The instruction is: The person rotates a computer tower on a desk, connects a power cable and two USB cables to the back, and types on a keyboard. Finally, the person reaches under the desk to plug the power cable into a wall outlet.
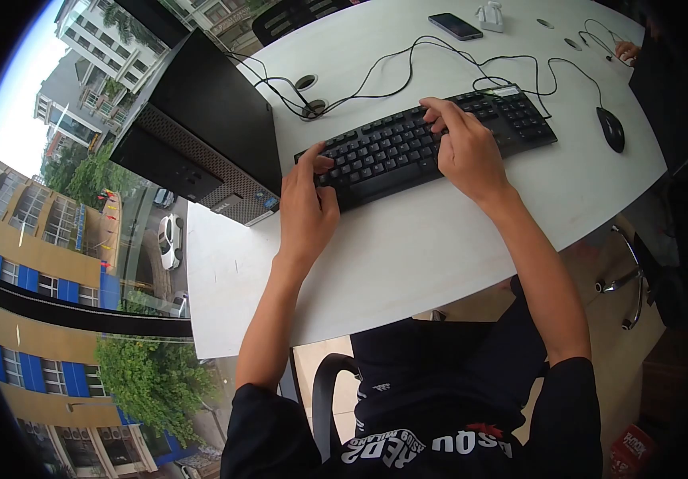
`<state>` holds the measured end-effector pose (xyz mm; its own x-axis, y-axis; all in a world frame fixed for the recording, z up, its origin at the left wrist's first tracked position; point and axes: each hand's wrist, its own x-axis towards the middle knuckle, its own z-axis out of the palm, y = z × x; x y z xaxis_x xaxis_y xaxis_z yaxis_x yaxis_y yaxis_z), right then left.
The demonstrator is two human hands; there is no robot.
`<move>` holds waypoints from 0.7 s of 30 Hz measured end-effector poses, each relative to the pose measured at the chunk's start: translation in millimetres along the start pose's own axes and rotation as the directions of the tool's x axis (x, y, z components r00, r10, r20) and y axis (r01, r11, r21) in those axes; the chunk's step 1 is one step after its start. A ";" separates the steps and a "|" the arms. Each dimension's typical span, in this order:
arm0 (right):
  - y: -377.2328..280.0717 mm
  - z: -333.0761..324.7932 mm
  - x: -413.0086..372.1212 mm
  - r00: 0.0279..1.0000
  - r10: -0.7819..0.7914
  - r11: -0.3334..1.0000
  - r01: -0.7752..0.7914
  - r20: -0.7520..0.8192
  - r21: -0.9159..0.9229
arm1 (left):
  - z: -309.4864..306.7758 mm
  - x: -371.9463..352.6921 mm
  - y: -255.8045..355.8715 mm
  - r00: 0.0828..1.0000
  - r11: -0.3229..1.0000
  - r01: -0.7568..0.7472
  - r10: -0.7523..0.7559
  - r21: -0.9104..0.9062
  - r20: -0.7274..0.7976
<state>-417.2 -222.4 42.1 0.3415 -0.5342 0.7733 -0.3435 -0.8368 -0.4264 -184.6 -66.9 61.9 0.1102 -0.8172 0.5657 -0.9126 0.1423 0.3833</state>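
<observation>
A black keyboard [396,148] lies at a slant on the white table. My left hand [306,199] is at its left end, fingers bent over the keys and thumb apart near the front edge. Over the right part of the keys is my right hand [470,152], its index finger stretched towards the back row and the other fingers partly curled. Neither hand grasps anything; whether the fingertips press keys cannot be made out. To the right of the keyboard sits a black wired mouse [611,129].
A black computer tower [216,132] stands left of the keyboard, beside a window. Black cables [408,60] cross the white table [360,271]. Towards the back lie a phone [456,25] and a small white packet [490,16]. Another person's hand [626,52] shows at the far right.
</observation>
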 end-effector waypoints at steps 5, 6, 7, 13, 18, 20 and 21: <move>2.1 -1.4 2.2 0.999 0.040 0.995 -0.039 -0.017 0.089 | 0.6 1.7 7.7 0.998 0.988 0.001 0.008 -0.155 0.057; 2.5 -1.8 2.5 0.999 0.042 0.995 -0.040 -0.020 0.092 | 1.3 1.2 8.1 0.997 0.990 -0.025 0.034 -0.137 0.065; 2.6 -1.9 2.8 0.999 0.043 0.994 -0.041 -0.023 0.097 | 0.8 1.2 8.9 0.998 0.990 0.004 0.006 -0.141 0.068; 3.6 -1.2 1.9 0.999 0.011 1.000 -0.010 -0.048 0.014 | 1.9 0.7 2.6 0.999 0.997 0.018 -0.015 -0.075 0.031; 15.7 -7.1 4.1 0.981 0.179 0.984 -0.177 -0.078 0.030 | 0.7 0.6 -1.4 1.000 0.998 0.006 -0.005 -0.068 0.009; 22.4 -9.1 4.2 0.973 0.218 0.973 -0.210 -0.081 0.094 | 0.3 -0.2 -1.8 1.000 1.000 -0.006 0.006 -0.011 -0.003; 24.0 -10.2 4.6 0.976 0.201 0.975 -0.191 -0.088 0.110 | 0.4 -0.3 -1.8 1.000 1.000 -0.012 0.013 0.017 -0.009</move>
<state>-432.8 -243.7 40.2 0.1869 -0.6786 0.7103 -0.3040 -0.7275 -0.6151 -183.2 -67.1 60.7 0.1023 -0.8103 0.5770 -0.9205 0.1428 0.3637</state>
